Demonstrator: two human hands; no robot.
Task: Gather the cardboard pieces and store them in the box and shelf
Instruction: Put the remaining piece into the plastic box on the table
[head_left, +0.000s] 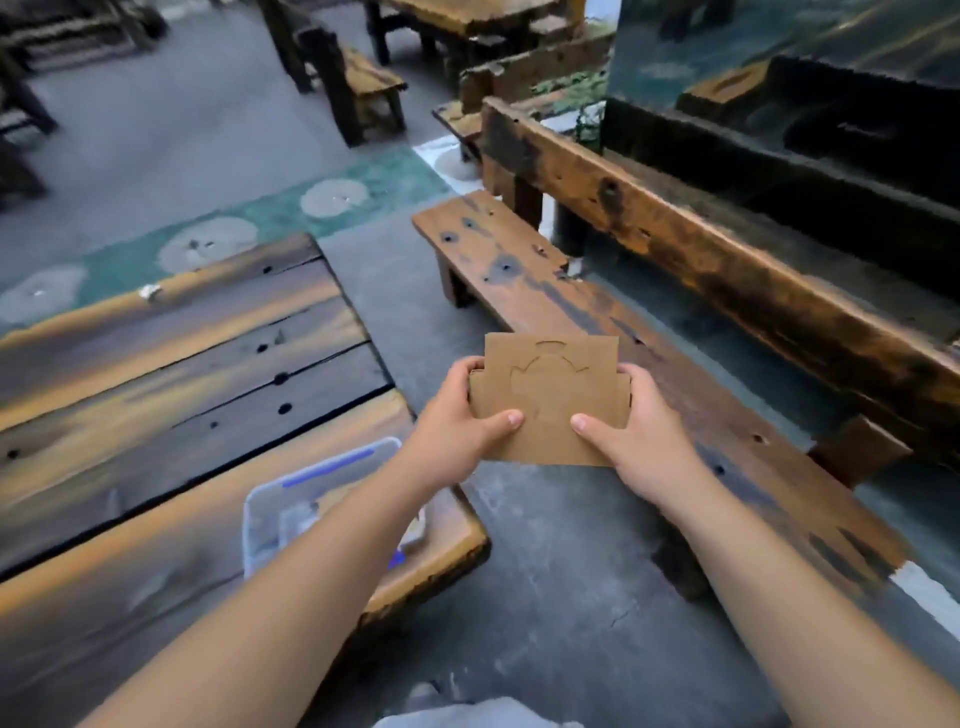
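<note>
Below the left forearm, a clear plastic storage box with blue trim (322, 499) sits on the corner of a dark, orange-streaked plank table (171, 374); something pale lies inside, too blurred to identify. Ahead of it, both hands grip a small stack of flat brown cardboard pieces (550, 400) held in the air over the grey concrete floor (550, 561): the left hand (457, 421) clamps the left edge, the right hand (639, 431) the right, thumbs pressed on the top sheet. That sheet is matte and stiff, with a curved outline cut into its face, and the pieces sit slightly offset. The gathering step appears done, so the next move likely calls for swinging the stack left and down into the box. Beyond the right hand runs a worn, knotted wooden bench (519, 270).
</note>
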